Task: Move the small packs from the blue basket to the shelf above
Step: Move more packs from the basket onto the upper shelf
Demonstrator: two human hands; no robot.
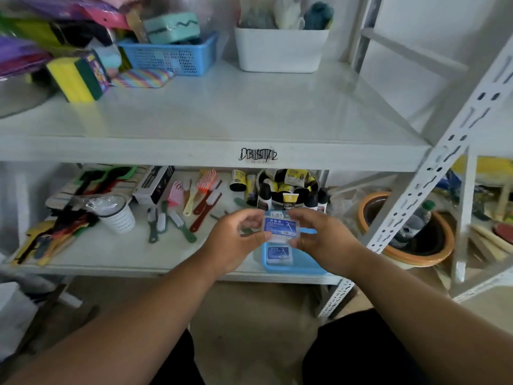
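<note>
We grip small pack [281,227] in left hand [234,240] and right hand [319,236] above blue basket [294,266]; blue label unreadable. Second pack [279,253] inside basket. Upper shelf [222,115] edge marking illegible.

Left arm: bare, reaching forward from the lower left, wrist straight. Left hand [236,240]: fingers curled, thumb and fingertips pinching the left edge of a small pack [281,227]. Right arm: bare, reaching forward from the lower right. Right hand [323,237]: fingers bent, pinching the pack's right edge. Both hands level, close together, palms facing inward.
</note>
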